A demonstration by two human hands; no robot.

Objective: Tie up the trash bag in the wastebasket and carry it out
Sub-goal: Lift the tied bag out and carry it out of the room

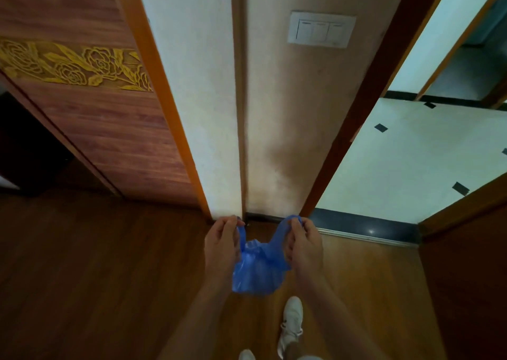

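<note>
Bag (256,270) (small, blue plastic) hangs between both hands, left hand (222,243) and right hand (304,245) each pinching one handle loop; equally near, knot untied.

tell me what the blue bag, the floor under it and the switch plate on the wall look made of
The blue crinkled trash bag looks like thin translucent plastic film: it creases and light passes through. The brown floor looks like wood or wood-look laminate, with plank grain and a soft sheen. The white three-rocker switch plate looks like smooth moulded plastic.
</note>
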